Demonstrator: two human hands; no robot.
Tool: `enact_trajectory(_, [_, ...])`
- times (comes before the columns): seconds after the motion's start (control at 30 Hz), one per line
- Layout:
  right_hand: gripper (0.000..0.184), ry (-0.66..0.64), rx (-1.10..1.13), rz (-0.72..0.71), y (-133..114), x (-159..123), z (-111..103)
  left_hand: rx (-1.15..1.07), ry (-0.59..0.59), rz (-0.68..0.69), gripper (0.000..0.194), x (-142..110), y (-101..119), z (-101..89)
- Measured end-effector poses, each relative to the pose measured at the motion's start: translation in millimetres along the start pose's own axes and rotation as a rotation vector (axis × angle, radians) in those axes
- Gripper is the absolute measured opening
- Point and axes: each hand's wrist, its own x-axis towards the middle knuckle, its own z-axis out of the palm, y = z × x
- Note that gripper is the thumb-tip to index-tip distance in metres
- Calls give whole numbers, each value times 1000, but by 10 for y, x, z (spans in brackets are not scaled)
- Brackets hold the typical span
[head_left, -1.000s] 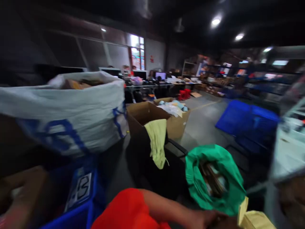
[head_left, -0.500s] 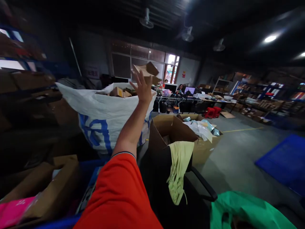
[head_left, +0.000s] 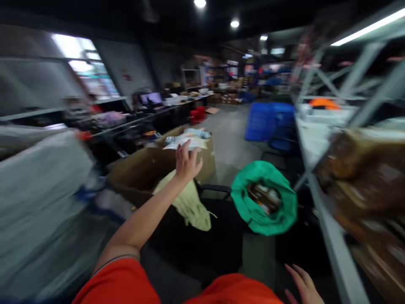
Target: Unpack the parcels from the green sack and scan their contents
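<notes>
My left hand [head_left: 187,164] is stretched out in front of me with its fingers apart and nothing in it. Behind it in view are a pale yellow-green cloth [head_left: 190,207], draped over a black office chair [head_left: 218,219], and an open cardboard box [head_left: 126,169]. At the bottom edge my right hand [head_left: 302,285] shows in part, fingers spread, holding nothing. The nearest container to it is a green bag [head_left: 264,223] with a rolled rim and small brown packages [head_left: 264,196] inside.
A large white sack [head_left: 41,181] stands close on my left. On the right are a metal-framed workbench [head_left: 335,257] and blurred brown parcels [head_left: 363,181]. Further off stand blue crates [head_left: 268,120], red stools [head_left: 198,114] and desks with a person [head_left: 74,112].
My view has swung right. The cardboard piece near my left hand above the white sack is out of sight. My left hand is away from the sack, and my right hand has come into view.
</notes>
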Motion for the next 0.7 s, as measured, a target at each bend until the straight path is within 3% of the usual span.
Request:
enact_trajectory(0.07, [51,-71,-3,212,-54,-420,4,-194,-102,108,40,-170,580,516])
enact_trajectory(0.17, [59,-127,25,483,-143,-891,-126,-514,-258,278,35,-541,1704,1102])
enact_trajectory(0.27, [60,-42,59,726,-121,-1378,-248,-874,-470,407,35,-1004,2980,1279])
enact_trajectory(0.37, [60,53,130,928,-60,-1922,-238,-1179,-811,424,41,-1445,4131,1182])
enact_trajectory(0.43, [58,122,187,1030,-26,-2253,-191,-1354,-1154,236,52,-1702,4767,1110])
enact_trajectory(0.53, [55,279,262,1123,46,-2664,-131,-1382,-1613,-214,79,-2038,5515,1067])
enact_trajectory(0.6, [53,387,304,1156,144,-2913,-98,-1278,-1784,-374,91,-2229,5860,1054])
enact_trajectory(0.7, [52,511,324,1195,416,-3315,-23,-1192,-2043,-492,93,-2465,6117,1026])
